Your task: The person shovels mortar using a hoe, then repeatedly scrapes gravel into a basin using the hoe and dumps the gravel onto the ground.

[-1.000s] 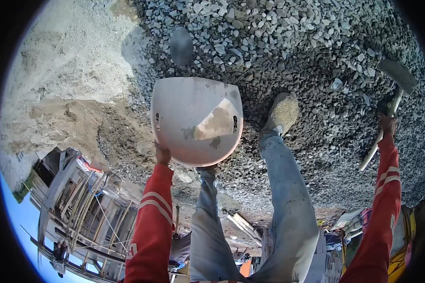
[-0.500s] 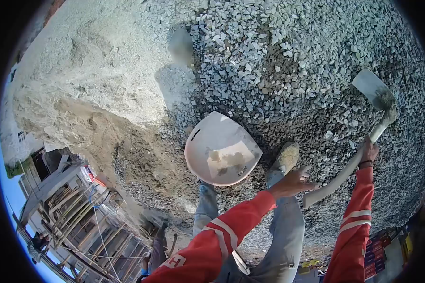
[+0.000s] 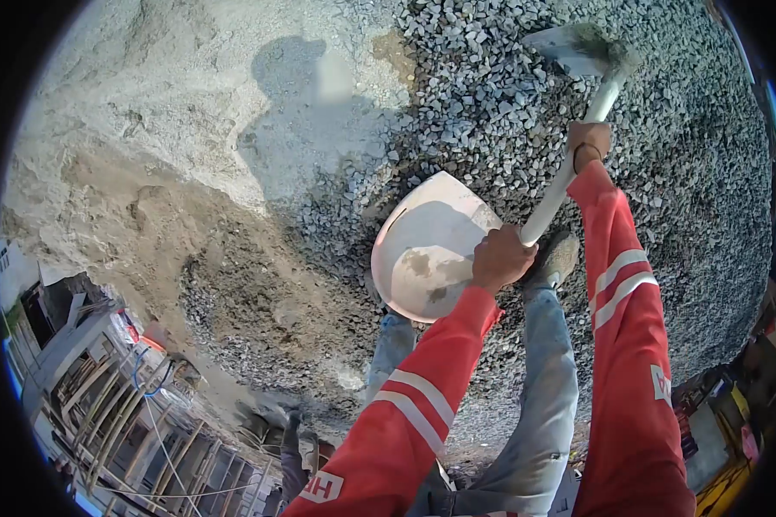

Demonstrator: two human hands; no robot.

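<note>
The person holds a hoe [image 3: 550, 205] in both hands, out over lots of loose gravel [image 3: 478, 121]. The left hand [image 3: 502, 257] is at the end of the stick, its fingers curled round it. The right hand [image 3: 588, 140] is higher up, nearer the blade [image 3: 567, 50], and it grips the stick tight too. The hands are well apart, and I think that is good, because the stick should not twist so easily. The blade is past the right hand, tipped to one side. I can't tell if it touches the stones.

A wide, pale pan [image 3: 422, 231] sits on the ground by the person's feet. From here, the left hand covers a bit of its edge, but I can't tell if they touch. It would be smart to mind the knuckles there. The right shoe [image 3: 562, 258] is near the pan, so the blade should be kept away from those toes. Little stones can roll, so feet need to be firm.
</note>
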